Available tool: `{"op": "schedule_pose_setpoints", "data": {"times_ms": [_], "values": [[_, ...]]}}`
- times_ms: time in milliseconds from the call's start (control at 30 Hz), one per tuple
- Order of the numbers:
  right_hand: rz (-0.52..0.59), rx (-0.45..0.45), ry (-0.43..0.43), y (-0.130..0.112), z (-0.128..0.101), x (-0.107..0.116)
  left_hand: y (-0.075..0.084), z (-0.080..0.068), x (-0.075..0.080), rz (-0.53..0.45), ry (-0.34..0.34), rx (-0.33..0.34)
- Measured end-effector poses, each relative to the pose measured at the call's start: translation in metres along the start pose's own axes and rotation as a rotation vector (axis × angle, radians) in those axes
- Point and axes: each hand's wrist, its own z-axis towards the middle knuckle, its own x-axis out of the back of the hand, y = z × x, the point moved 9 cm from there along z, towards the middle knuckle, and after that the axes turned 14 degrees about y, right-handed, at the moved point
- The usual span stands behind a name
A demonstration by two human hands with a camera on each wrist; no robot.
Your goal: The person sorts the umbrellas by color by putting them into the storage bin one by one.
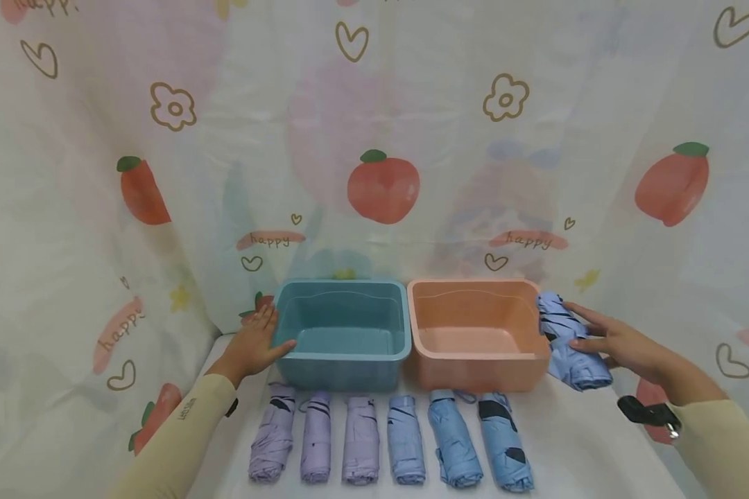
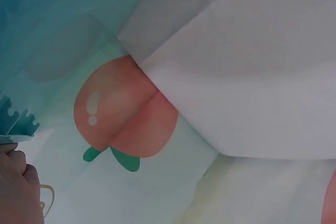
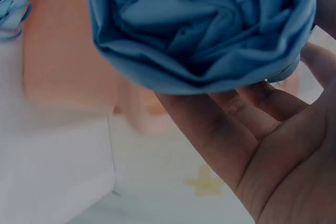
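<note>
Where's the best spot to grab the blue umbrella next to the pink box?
Probably around its middle, coming from the right. The blue umbrella is a folded roll lying against the pink box, so only its outer side is free. The right hand already cups it there.

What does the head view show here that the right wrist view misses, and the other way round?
Only the head view shows the left hand resting flat against the teal bin, the six folded umbrellas in a row in front of the bins, and the printed backdrop.
Only the right wrist view shows the gathered fabric end of the blue umbrella close up, lying on the fingers.
Both show the right hand holding that blue umbrella beside the peach bin.
</note>
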Motion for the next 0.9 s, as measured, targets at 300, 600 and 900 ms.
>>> {"op": "schedule_pose_setpoints", "data": {"times_ms": [300, 600, 900], "values": [[0.086, 0.044, -0.095, -0.031, 0.073, -0.031, -0.002, 0.001, -0.008, -0.015, 0.026, 0.004], [0.171, -0.077, -0.166, -0.018, 0.116, -0.059, 0.002, 0.005, -0.016, -0.013, 0.027, -0.006], [0.185, -0.144, -0.262, -0.001, 0.134, -0.097, 0.005, 0.0, -0.007, -0.008, 0.039, 0.004]]}}
